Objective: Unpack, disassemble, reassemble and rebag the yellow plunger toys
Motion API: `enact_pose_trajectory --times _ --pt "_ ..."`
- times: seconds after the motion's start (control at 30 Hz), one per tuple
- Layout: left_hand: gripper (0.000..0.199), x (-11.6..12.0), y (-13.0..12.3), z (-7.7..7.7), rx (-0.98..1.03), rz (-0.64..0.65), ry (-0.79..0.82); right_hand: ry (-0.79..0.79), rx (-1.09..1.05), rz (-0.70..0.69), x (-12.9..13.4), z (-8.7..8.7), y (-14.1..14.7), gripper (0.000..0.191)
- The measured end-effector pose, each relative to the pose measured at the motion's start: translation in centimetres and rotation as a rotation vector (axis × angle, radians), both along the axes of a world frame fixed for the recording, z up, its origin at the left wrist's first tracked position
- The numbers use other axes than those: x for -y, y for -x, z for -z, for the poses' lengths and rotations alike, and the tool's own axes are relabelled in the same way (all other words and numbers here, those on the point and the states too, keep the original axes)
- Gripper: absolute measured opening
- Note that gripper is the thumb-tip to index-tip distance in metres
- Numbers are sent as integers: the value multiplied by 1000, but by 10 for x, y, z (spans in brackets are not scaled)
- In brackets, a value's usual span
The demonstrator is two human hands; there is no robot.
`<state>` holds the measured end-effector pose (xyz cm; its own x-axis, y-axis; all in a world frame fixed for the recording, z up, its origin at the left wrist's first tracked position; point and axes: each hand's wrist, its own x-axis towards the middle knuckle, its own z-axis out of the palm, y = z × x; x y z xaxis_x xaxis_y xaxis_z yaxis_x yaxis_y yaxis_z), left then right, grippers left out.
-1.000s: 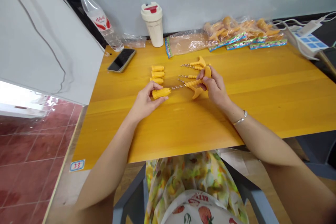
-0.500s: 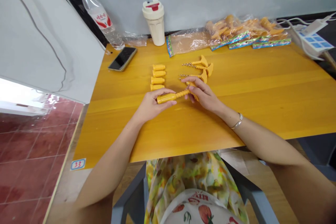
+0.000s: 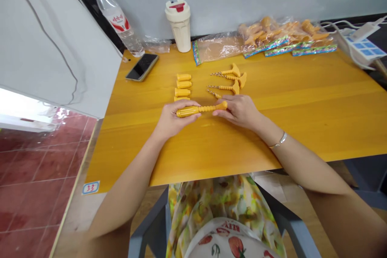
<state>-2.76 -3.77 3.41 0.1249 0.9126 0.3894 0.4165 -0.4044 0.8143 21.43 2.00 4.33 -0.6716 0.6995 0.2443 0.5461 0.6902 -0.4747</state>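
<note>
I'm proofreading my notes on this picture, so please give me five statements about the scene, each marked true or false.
1. The left hand holds a yellow sleeve. True.
2. A silver bracelet is on the left wrist. False: it is on the right wrist.
3. Bare metal spiral shows between the yellow sleeve and the handle at the other end. False: only a ridged yellow shaft shows there.
4. The right hand is at the handle end. True.
5. The phone lies to the right of the white cup in the picture. False: it lies to the left.
</note>
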Motion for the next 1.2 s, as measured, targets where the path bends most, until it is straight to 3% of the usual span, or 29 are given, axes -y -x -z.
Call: enact_pose_trajectory --times 0.2,0.47,0.53,0.6,0.63,0.73,0.8,0.9,1.03,1.2 --pt "16 -1 -1 5 -70 35 -186 679 -224 -16 13 -1 11 81" --pt "15 3 -6 7 -62 -22 -217 1187 -482 -104 13 3 18 71" --pt "15 3 -6 8 -45 -31 -189 1246 -487 -128 14 4 20 71" --pt "15 2 -6 9 -19 -40 -149 1132 -461 -72 14 6 20 72" --pt "15 2 -6 9 0 -46 -131 997 -455 -11 13 7 20 72" --pt "16 0 -4 9 58 -79 -86 397 -421 134 6 11 13 62" --pt "17 0 -4 8 81 -109 -59 25 -319 83 0 13 6 52" --pt "19 1 -5 5 89 -123 -37 -319 -117 -80 -7 13 -2 43" --pt "18 6 -8 1 81 -107 -34 -465 -30 -84 -6 10 -5 49" --pt "15 9 -8 -3 53 -63 -83 -288 5 -37 1 3 -2 65"
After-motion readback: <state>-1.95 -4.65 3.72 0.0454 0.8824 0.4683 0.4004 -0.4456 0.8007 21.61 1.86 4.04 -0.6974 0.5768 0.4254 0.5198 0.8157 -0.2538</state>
